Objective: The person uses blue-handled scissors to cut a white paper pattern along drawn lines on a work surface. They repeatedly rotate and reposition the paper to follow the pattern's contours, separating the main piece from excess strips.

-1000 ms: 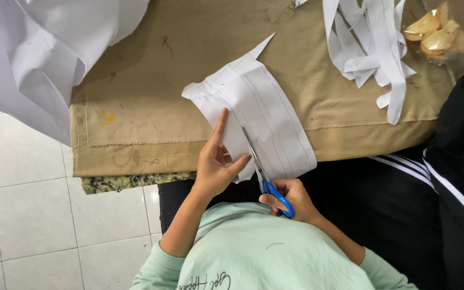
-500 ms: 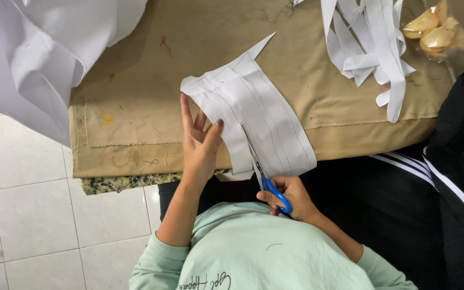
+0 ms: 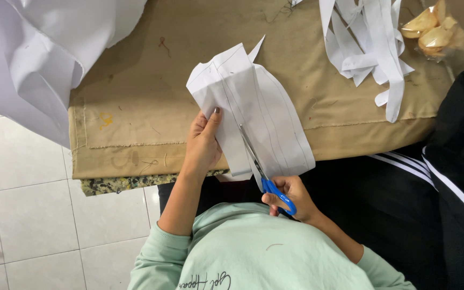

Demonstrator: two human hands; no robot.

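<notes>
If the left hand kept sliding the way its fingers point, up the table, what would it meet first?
The left hand already rests on the folded white paper piece; straight on lies more of that paper, then bare tan table cover. Depth is hard to judge.

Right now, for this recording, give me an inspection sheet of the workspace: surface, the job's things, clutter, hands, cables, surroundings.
Surface: table covered in tan cloth, stained, with its patterned edge showing below.
Job's things: white fabric piece with ruled lines, hanging over the table edge; blue-handled scissors, blades in the fabric.
Clutter: pile of cut white strips; clear bag of pale yellowish pieces; large white sheet draped off the corner.
Hands: left hand pinches the fabric's left edge; right hand grips the scissors.
Cables: nothing seen.
Surroundings: white tiled floor; black garment with white stripes at the right.
</notes>
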